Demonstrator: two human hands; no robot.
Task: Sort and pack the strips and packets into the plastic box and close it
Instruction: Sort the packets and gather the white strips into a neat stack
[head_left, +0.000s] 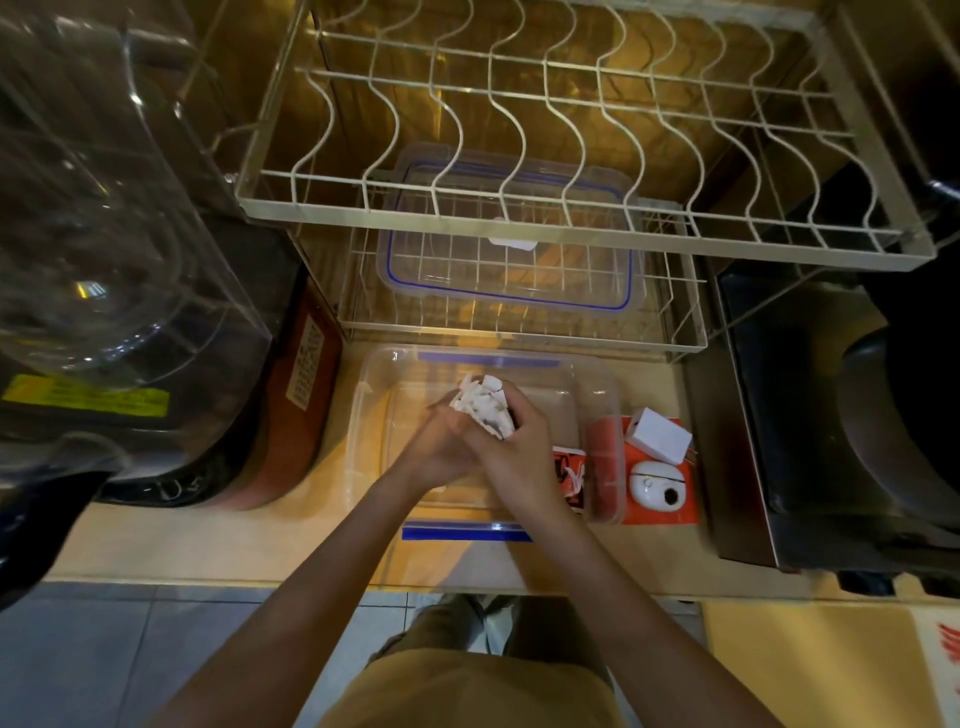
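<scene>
Currently your right hand and left hand together grip a bundle of white packets at frame centre, squared over the open plastic box, likely for packing.

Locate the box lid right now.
In the head view the lid lies on the lower wire rack, centre frame, behind the open plastic box and under the upper dish rack.

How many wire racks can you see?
2. The big cream wavy-wire dish rack sits on top at the back; the smaller grid-wire rack sits under it, holding the clear blue-trimmed plastic lid. More could be hidden.
</scene>
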